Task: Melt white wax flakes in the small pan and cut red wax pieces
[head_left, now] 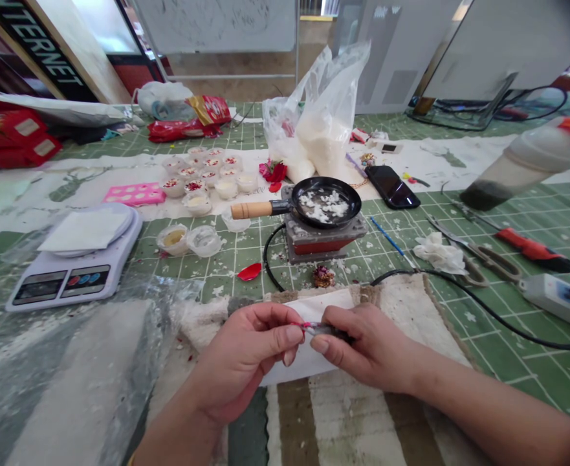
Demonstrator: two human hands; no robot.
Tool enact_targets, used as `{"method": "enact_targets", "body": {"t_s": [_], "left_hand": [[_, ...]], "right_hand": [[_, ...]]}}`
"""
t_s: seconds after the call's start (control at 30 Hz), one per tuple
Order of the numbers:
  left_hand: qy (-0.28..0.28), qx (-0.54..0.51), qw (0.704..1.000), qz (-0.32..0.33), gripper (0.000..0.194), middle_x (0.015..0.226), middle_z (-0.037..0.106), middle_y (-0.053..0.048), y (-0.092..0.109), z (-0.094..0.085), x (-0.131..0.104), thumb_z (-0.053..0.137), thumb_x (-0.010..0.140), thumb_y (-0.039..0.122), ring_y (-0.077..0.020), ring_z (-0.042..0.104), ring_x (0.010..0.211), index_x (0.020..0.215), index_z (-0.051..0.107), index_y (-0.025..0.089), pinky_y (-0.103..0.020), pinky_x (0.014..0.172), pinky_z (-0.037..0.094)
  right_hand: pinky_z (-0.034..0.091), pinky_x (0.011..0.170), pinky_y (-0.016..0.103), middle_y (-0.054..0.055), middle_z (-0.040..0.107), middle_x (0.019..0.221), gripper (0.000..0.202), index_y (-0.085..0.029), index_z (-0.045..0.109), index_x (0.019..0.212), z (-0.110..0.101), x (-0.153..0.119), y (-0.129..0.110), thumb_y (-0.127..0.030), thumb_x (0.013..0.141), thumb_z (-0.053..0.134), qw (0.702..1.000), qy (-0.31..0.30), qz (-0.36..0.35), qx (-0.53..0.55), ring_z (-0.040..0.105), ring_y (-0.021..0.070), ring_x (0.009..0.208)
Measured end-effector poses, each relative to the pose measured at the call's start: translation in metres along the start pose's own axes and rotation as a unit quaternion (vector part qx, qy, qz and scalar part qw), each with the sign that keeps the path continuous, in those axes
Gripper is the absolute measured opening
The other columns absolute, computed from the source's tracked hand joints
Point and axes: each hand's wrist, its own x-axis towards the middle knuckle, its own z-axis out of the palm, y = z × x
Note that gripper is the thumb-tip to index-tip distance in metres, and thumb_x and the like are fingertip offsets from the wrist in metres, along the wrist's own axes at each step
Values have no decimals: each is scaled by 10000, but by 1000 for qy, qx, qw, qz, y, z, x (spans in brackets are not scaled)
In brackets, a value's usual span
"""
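My left hand (260, 343) is closed in a pinch on a small pinkish-red piece (300, 325), too small to name for certain. My right hand (372, 343) is closed around a small tool with a silvery tip and dark handle (334, 331); the fingers partly hide it. The tool's tip meets the red piece between the hands. Beneath them lies a white paper sheet (308, 362) on a striped cloth (338, 414). A dried flower cluster (323, 276) and a red petal (250, 272) sit just beyond.
A black pan (326, 202) with white flakes stands on a small hot plate (321, 249). Left are a kitchen scale (76, 259) and several small cups (197, 188). Right lie a phone (392, 186), scissors (479, 252), a red-handled tool (532, 249) and a power cord (498, 320).
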Motion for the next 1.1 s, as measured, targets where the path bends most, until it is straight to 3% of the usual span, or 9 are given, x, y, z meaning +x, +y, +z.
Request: {"method": "enact_targets", "body": {"t_s": [0.17, 0.53, 0.73, 0.93, 1.1], "left_hand": [[-8, 7, 1000, -5, 100, 582, 556, 12, 1, 0, 0, 691, 673, 207, -64, 466, 550, 727, 656, 131, -195, 551, 329], [29, 20, 999, 15, 114, 590, 591, 17, -1, 0, 1, 719, 636, 185, -64, 486, 526, 699, 637, 137, -194, 526, 340], [30, 22, 999, 15, 120, 573, 583, 25, 1, 1, 0, 725, 626, 183, -70, 495, 531, 694, 635, 142, -204, 544, 358], [19, 14, 1000, 21, 121, 598, 590, 19, 0, -1, 1, 715, 641, 188, -66, 494, 534, 712, 631, 138, -197, 545, 356], [0, 17, 1000, 6, 111, 585, 576, 23, 0, -1, 0, 695, 675, 192, -68, 501, 550, 737, 616, 144, -189, 549, 341]], "right_hand": [[199, 447, 192, -65, 361, 513, 318, -186, 388, 677, -1, 0, 0, -452, 848, 420, 1000, -3, 0, 6, 317, 56, 460], [200, 443, 188, -62, 380, 517, 319, -185, 403, 678, 0, 1, -1, -463, 828, 446, 1000, -3, 7, 8, 321, 54, 452], [187, 446, 201, -57, 357, 516, 335, -179, 418, 659, 0, 1, -1, -440, 866, 385, 1000, -1, 0, -10, 313, 55, 450], [210, 446, 192, -62, 376, 525, 330, -184, 401, 679, -1, 2, 0, -476, 825, 446, 1000, -5, 8, 7, 322, 55, 460], [193, 448, 202, -60, 347, 522, 345, -183, 398, 654, -1, 2, -1, -455, 864, 386, 1000, -9, 8, -9, 304, 56, 460]]}}
